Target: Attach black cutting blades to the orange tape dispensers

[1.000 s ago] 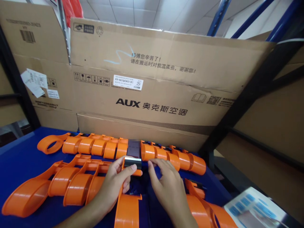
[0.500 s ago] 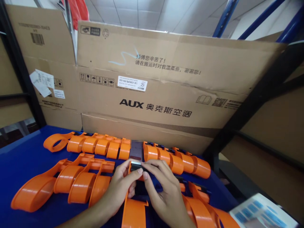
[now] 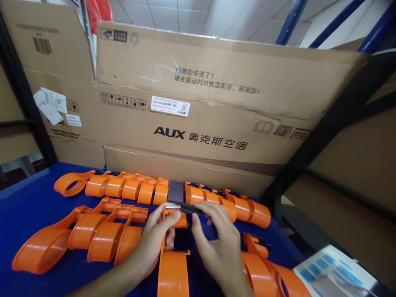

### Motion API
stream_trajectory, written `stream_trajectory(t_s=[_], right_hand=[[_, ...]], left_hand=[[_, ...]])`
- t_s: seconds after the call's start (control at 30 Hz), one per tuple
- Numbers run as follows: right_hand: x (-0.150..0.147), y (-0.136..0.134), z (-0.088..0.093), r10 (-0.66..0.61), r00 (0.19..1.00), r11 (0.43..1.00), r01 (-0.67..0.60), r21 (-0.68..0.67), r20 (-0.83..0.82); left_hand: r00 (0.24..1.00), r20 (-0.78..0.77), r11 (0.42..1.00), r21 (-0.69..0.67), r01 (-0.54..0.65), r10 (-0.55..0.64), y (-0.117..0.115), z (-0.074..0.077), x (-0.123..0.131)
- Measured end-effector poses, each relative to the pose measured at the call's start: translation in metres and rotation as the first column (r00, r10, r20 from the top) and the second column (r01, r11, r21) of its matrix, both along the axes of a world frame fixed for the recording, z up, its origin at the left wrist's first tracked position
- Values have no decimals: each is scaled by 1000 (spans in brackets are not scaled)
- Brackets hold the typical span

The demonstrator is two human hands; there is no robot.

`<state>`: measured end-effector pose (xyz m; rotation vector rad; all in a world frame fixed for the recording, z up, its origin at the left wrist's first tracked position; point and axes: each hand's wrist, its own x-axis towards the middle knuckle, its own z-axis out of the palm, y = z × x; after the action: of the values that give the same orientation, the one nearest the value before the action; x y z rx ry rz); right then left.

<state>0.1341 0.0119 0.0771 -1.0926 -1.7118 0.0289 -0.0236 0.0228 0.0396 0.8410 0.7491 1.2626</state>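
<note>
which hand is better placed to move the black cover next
Probably the right hand: it pinches the black cover near one end, while the left hand grips the orange dispenser beside the bare metal edge.

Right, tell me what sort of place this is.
Most likely a workshop or packing bench: rows of orange tape dispensers lie on a blue tabletop, a big cardboard sheet stands behind them as a screen, and a black frame bar slants along the right side.

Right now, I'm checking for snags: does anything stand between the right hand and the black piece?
Nothing visible does: the right hand has its fingers on the black piece at its outer end, while the left hand grips the orange dispenser.
</note>
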Motion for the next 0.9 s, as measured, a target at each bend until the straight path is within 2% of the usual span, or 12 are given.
stream_trajectory(t_s=[0.1,0.17,0.37,0.57,0.9], right_hand=[[6,5,1,-107,994,994,107,18,-40],[10,9,0,-121,993,992,121,-21,1],[7,14,-11,2,988,969,37,-244,156],[3,10,-16,63,959,926,46,-374,275],[5,9,-16,5,903,901,182,-393,430]], left_hand=[[1000,11,1000,-15,-4,4,-3,2,2],[1000,16,1000,-21,-10,11,-4,2,2],[999,26,999,-25,-24,24,-4,0,2],[999,32,1000,-8,2,-2,-3,0,1],[1000,22,1000,-16,6,-6,-5,5,2]])
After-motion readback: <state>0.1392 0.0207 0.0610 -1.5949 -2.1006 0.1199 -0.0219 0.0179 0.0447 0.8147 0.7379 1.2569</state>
